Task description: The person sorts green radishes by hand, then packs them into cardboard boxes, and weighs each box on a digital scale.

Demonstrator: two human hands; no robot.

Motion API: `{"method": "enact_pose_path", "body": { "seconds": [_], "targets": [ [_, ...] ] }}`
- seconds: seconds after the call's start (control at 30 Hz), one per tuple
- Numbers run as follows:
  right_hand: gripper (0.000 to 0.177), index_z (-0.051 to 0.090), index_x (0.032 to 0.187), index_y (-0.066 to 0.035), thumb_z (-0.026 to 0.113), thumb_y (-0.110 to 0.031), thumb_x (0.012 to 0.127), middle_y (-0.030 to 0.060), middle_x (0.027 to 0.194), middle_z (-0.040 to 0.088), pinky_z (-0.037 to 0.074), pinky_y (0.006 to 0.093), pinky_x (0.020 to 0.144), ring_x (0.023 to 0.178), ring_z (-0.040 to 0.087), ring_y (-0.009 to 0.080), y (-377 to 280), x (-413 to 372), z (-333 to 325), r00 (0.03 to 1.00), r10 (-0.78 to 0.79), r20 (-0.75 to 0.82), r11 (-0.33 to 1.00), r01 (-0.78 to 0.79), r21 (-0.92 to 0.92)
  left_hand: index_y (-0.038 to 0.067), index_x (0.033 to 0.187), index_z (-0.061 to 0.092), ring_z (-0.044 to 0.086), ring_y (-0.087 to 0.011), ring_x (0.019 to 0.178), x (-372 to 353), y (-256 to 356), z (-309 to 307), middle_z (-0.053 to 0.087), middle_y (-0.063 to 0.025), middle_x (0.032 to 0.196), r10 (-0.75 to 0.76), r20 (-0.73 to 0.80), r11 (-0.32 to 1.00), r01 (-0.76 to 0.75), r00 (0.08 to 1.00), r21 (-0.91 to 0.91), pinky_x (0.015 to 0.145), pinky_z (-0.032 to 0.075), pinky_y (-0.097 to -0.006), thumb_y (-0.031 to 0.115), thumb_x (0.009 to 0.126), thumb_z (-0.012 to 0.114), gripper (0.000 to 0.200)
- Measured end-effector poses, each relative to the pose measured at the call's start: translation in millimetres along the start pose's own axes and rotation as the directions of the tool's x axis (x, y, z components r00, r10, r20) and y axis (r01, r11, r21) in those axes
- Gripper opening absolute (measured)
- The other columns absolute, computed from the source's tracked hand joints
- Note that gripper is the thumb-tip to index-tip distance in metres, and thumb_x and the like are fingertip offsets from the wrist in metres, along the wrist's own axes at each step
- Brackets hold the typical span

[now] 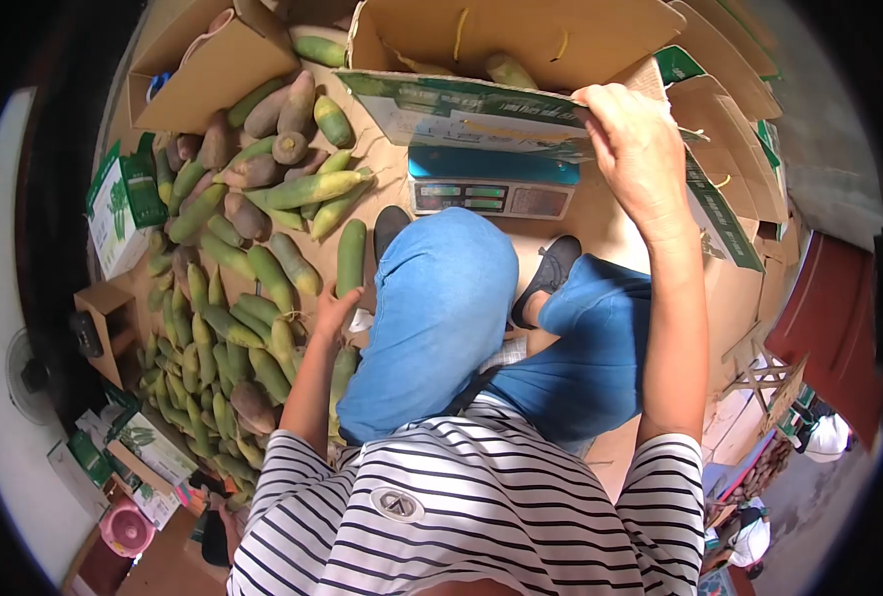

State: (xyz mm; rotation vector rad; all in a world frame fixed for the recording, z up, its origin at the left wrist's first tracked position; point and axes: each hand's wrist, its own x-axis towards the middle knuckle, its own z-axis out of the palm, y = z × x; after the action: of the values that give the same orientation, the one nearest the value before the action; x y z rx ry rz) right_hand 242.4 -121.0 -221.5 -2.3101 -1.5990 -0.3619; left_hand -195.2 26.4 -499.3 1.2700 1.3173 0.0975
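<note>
My left hand (336, 310) is closed around the lower end of a long green radish (352, 256), held upright beside my left knee. My right hand (632, 149) grips the upper right corner of the near flap of an open cardboard box (521, 30). Green print covers this flap (461, 111). Inside the box, part of another radish (509, 72) shows; the rest is hidden by the flap. A scale (489, 195) with a blue top and small displays sits under the box, close to my feet.
A large pile of radishes (225, 328) covers the floor to my left. More cardboard boxes (729, 139) stand at the right, and a printed box (123, 209) at the left. A pink basin (127, 526) and a fan (30, 373) are farther back. Another person's arm (229, 526) shows at lower left.
</note>
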Motion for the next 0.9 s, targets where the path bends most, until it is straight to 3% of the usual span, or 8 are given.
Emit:
{"method": "enact_pose_path", "body": {
  "seconds": [0.13, 0.17, 0.27, 0.37, 0.47, 0.57, 0.8, 0.9],
  "targets": [
    [0.01, 0.058, 0.091, -0.01, 0.063, -0.011, 0.082, 0.0067, 0.08, 0.059, 0.047, 0.0402, 0.075, 0.082, 0.06, 0.0267, 1.3, -0.5, 0.8, 1.0, 0.004, -0.001, 1.0, -0.004, 0.018, -0.008, 0.116, 0.057, 0.063, -0.0205, 0.089, 2.2, 30.6, -10.0, 0.066, -0.0132, 0.102, 0.217, -0.111, 0.948, -0.182, 0.97, 0.262, 0.081, 0.049, -0.0309, 0.027, 0.074, 0.078, 0.058],
    [0.01, 0.058, 0.09, -0.01, 0.062, -0.011, 0.081, 0.0069, 0.08, 0.059, 0.047, 0.0403, 0.075, 0.082, 0.06, 0.0268, 1.4, -0.3, 1.3, 1.0, 0.008, -0.004, 1.0, -0.008, 0.01, -0.007, 0.119, 0.057, 0.062, -0.0213, 0.094, -2.1, 47.8, -10.6, 0.066, -0.0144, 0.107, 0.238, -0.147, 0.95, -0.199, 0.96, 0.241, 0.086, 0.048, -0.0319, 0.026, 0.073, 0.08, 0.062],
    [0.005, 0.057, 0.084, -0.009, 0.06, -0.01, 0.08, 0.0073, 0.078, 0.058, 0.047, 0.0405, 0.075, 0.081, 0.06, 0.0271, 1.4, -0.1, 1.9, 1.0, 0.014, -0.009, 1.0, -0.014, 0.023, -0.007, 0.127, 0.052, 0.06, -0.0156, 0.095, 3.0, 85.6, -18.0, 0.063, -0.0119, 0.11, 0.456, -0.247, 0.872, -0.374, 0.855, 0.316, 0.083, 0.049, -0.028, 0.021, 0.077, 0.079, 0.063],
    [0.002, 0.058, 0.081, -0.009, 0.059, -0.01, 0.08, 0.007, 0.077, 0.059, 0.047, 0.0398, 0.075, 0.081, 0.06, 0.0268, 1.9, -0.7, -1.1, 1.0, 0.002, -0.007, 0.999, -0.002, 0.046, -0.009, 0.129, 0.048, 0.058, -0.0169, 0.099, -15.0, 152.0, -16.8, 0.062, -0.0137, 0.114, 0.491, -0.318, 0.871, -0.461, 0.811, 0.169, 0.088, 0.047, -0.0295, 0.017, 0.078, 0.08, 0.066],
    [0.002, 0.06, 0.082, -0.01, 0.059, -0.01, 0.08, 0.0069, 0.077, 0.059, 0.047, 0.0395, 0.075, 0.08, 0.061, 0.0264, 0.8, -1.6, -4.0, 0.999, 0.022, 0.033, 0.999, -0.024, 0.048, -0.002, 0.128, 0.051, 0.058, -0.0204, 0.102, -17.0, 198.2, -28.6, 0.06, -0.0121, 0.115, 0.623, -0.268, 0.781, -0.567, 0.735, 0.261, 0.089, 0.047, -0.0324, 0.017, 0.078, 0.079, 0.061],
    [0.005, 0.062, 0.084, -0.011, 0.058, -0.01, 0.08, 0.0069, 0.077, 0.06, 0.048, 0.0391, 0.075, 0.08, 0.062, 0.0256, 1.2, -2.5, -0.7, 0.999, 0.027, 0.031, 0.999, -0.028, 0.042, 0.001, 0.128, 0.052, 0.057, -0.0267, 0.106, -23.9, 220.0, -32.9, 0.057, -0.0136, 0.117, 0.719, -0.239, 0.66, -0.534, 0.653, 0.528, 0.091, 0.045, -0.0366, 0.018, 0.076, 0.079, 0.061],
    [0.007, 0.057, 0.084, -0.009, 0.062, -0.011, 0.08, 0.0073, 0.078, 0.058, 0.047, 0.0402, 0.074, 0.081, 0.06, 0.0276, 2.3, -3.1, 1.8, 0.998, 0.046, 0.047, 0.997, -0.049, 0.061, 0.001, 0.128, 0.052, 0.055, -0.0335, 0.11, -3.5, 194.1, -52.9, 0.054, -0.0171, 0.119, 0.686, -0.178, 0.596, -0.405, 0.706, 0.693, 0.093, 0.044, -0.0418, 0.02, 0.075, 0.077, 0.061],
    [0.005, 0.057, 0.084, -0.009, 0.061, -0.01, 0.08, 0.0074, 0.078, 0.058, 0.048, 0.0397, 0.075, 0.082, 0.06, 0.0274, 2.0, -3.3, 3.5, 0.998, 0.047, 0.033, 0.996, -0.049, 0.077, 0.002, 0.127, 0.053, 0.054, -0.0352, 0.109, 17.5, 207.3, -66.5, 0.055, -0.0189, 0.118, 0.766, -0.102, 0.45, -0.416, 0.634, 0.79, 0.093, 0.044, -0.043, 0.018, 0.075, 0.077, 0.06]
  ]
}}
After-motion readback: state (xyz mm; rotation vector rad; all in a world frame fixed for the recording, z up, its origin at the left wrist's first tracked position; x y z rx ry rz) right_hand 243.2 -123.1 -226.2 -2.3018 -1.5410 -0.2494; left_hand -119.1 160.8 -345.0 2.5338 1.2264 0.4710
